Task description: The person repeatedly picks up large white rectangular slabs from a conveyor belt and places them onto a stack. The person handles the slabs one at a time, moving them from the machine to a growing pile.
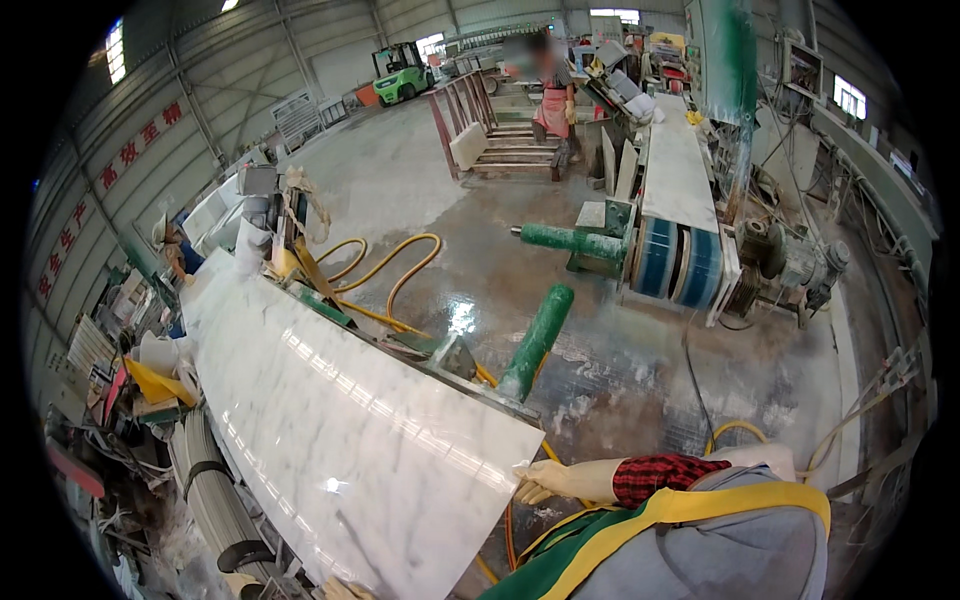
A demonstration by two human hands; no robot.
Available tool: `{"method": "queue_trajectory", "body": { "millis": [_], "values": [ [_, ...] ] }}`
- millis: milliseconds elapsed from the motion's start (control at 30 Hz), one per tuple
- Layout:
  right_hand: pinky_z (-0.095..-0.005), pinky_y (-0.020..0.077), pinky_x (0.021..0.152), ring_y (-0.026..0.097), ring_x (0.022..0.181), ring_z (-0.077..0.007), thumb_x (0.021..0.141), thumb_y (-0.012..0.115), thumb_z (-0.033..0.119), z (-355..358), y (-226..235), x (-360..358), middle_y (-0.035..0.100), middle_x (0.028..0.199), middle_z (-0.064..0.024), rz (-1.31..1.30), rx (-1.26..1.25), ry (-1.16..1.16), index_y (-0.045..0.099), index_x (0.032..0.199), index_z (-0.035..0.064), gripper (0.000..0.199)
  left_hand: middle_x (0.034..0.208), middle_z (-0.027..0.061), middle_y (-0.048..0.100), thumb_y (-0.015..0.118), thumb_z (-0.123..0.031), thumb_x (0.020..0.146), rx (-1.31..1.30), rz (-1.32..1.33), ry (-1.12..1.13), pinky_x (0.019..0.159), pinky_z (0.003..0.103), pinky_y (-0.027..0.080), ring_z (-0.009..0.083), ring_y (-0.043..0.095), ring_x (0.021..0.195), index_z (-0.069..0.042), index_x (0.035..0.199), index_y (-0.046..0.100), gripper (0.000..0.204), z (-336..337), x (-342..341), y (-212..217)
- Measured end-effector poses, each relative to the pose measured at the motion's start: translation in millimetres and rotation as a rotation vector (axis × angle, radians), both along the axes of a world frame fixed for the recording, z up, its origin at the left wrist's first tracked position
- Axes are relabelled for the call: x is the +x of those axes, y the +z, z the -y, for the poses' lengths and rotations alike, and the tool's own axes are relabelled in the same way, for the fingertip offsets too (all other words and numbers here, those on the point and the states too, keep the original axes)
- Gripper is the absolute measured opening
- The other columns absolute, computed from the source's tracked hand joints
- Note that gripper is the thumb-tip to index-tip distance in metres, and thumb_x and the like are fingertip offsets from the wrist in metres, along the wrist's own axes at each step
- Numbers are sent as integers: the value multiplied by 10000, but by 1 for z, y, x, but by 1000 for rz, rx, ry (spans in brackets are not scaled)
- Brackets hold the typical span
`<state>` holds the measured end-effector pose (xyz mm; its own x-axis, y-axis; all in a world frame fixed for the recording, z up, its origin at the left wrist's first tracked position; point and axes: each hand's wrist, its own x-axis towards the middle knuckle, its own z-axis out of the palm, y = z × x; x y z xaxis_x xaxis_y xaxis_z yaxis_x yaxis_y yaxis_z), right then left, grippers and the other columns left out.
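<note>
A long polished white marble slab (370,430) with grey veins stretches from the lower middle toward the far left. Its right corner is in the grip of my right hand (540,483), gloved in a pale cream glove with the fingers curled at the edge. At the bottom of the picture, only part of my left hand (345,591) shows, in a similar glove. Its fingers bend at the slab's near left edge, and the rest is cut off. A red and black checked sleeve covers my right forearm.
A green roller arm (537,342) rises beside the slab. Yellow hoses (395,275) loop over the wet floor. At right stands a conveyor with blue rollers (672,262). A co-worker (555,100) stands by a rack (510,155); a green forklift (402,78) is farther back.
</note>
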<state>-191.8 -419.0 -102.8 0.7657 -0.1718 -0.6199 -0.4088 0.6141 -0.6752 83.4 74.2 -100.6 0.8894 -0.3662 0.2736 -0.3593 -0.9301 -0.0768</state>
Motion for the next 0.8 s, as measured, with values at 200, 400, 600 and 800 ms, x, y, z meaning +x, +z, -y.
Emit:
{"method": "queue_trajectory", "body": {
  "millis": [200, 400, 600, 800],
  "values": [
    [-444, 489, 1079, 551, 1323, -389, 968, 647, 530, -5, 4, -9, 544, 1414, -299, 56, 63, 70, 472, 1438, -51, 768, 1534, 264, 447, 475, -363, 1029, -90, -64, 12, 1221, 529, 238, 416, 368, 1449, 40, 1470, 468, 597, 33, -5, 31],
    [-405, 496, 1085, 544, 1331, -372, 969, 654, 519, -26, 39, 2, 543, 1420, -296, -4, 58, 117, 485, 1393, -137, 800, 1500, 268, 476, 508, -369, 1021, -155, 8, -54, 1172, 587, 289, 443, 414, 1405, 18, 1444, 508, 574, 0, -36, 5],
    [-350, 605, 919, 690, 1109, -350, 884, 738, 565, -32, 16, 2, 658, 1214, -324, -22, 2, 27, 611, 1173, -205, 833, 1451, 271, 523, 518, -356, 1020, -95, 96, -134, 1123, 612, 354, 461, 475, 1350, 9, 1405, 555, 533, -35, -110, -29],
    [-312, 616, 844, 730, 989, -295, 822, 840, 478, -34, 7, 3, 714, 1095, -268, -84, 22, -19, 652, 1146, -151, 732, 1436, 274, 531, 561, -337, 988, -115, 91, -158, 1111, 610, 371, 474, 485, 1328, 3, 1391, 565, 528, -38, -119, -26]
  ]
}}
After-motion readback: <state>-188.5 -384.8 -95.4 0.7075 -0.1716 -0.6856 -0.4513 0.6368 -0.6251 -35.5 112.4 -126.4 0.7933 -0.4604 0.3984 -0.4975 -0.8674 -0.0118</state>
